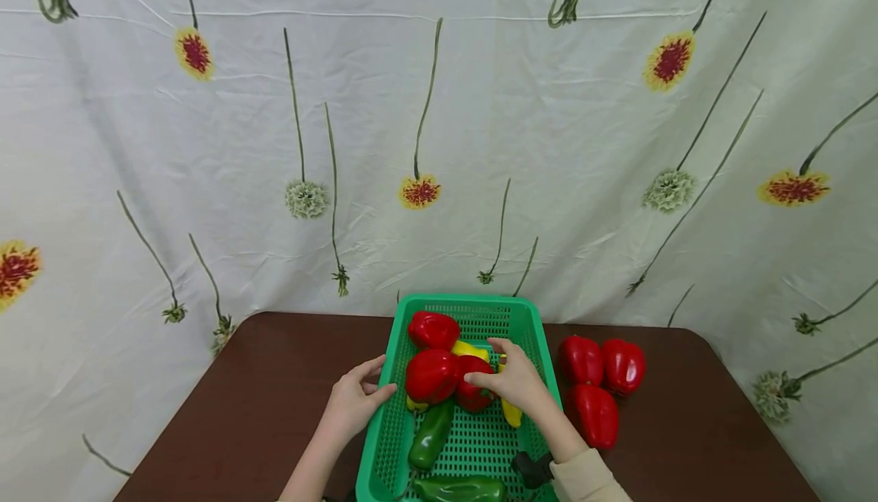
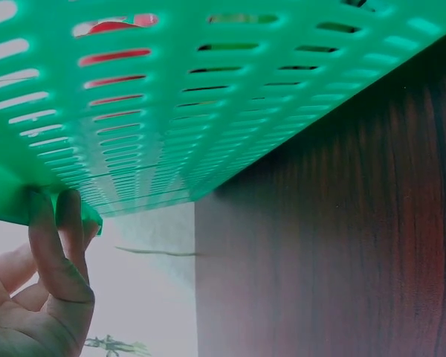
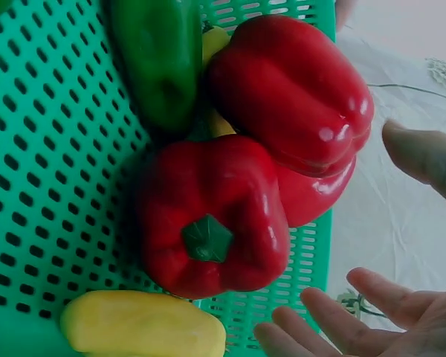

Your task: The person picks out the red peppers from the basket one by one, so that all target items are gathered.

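- Three red peppers (image 1: 432, 376) sit in the green basket (image 1: 366, 475), among yellow peppers (image 1: 511, 410) and green peppers (image 1: 432, 437).
- Three loose red peppers (image 1: 595, 416) lie on the table (image 1: 288, 380), right of the basket, so the work looks about half done (whether reds are going in or coming out, one moment cannot settle).
- The right grip (image 1: 514, 380) hangs over the basket with fingers spread, holding nothing; I judge the next grasp not yet made.
- The left grip (image 1: 351, 403) touches the basket's left rim with relaxed fingers; how firmly, its dim wrist view hardly tells.
- The basket's far rim is near the hanging cloth (image 1: 576, 144), leaving little room behind.
- The right wall has loose peppers just beside it; the table's left side offers wider room.
- Inside, bare mesh shows between the green peppers.
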A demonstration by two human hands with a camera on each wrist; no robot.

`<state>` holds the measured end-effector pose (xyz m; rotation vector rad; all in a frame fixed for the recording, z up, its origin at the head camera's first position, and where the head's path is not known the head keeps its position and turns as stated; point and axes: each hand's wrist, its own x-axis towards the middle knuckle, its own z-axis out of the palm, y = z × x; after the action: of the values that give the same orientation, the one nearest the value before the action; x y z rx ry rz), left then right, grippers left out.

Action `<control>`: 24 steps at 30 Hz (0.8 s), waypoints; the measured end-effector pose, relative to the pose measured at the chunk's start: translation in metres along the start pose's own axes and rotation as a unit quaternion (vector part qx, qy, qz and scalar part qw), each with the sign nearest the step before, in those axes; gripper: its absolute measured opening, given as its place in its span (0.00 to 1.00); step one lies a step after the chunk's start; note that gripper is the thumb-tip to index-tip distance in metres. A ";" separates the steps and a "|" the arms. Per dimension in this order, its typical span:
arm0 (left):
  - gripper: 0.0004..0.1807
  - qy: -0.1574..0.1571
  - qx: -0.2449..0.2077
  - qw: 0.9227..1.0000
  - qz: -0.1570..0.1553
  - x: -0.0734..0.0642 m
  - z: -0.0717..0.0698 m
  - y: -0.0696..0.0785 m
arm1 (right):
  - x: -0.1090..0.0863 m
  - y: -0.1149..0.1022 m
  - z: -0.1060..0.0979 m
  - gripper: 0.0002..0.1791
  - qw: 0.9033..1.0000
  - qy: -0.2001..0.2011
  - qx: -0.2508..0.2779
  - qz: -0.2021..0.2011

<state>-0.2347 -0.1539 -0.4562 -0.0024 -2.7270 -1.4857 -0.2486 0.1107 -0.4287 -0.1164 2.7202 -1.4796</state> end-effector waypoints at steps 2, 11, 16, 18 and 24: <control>0.29 0.000 0.000 1.000 0.000 0.000 0.000 0.001 | 0.001 -0.001 0.002 0.43 1.000 -0.007 -0.011 -0.003; 0.29 0.000 -0.007 1.000 0.007 0.001 0.000 0.001 | 0.008 0.003 0.016 0.44 0.996 -0.024 -0.088 -0.021; 0.29 -0.001 -0.006 1.000 0.009 0.001 0.001 -0.001 | 0.011 0.005 0.024 0.45 0.993 -0.021 -0.112 -0.017; 0.29 -0.001 -0.006 1.000 0.008 0.001 0.001 -0.001 | 0.011 0.006 0.026 0.45 0.992 -0.018 -0.121 -0.018; 0.29 0.000 -0.004 1.000 0.004 0.000 0.001 -0.001 | 0.013 0.010 0.032 0.43 0.989 -0.009 -0.148 -0.023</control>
<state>-0.2351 -0.1537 -0.4577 -0.0126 -2.7173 -1.4959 -0.2599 0.0881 -0.4541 -0.2027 2.9223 -1.0669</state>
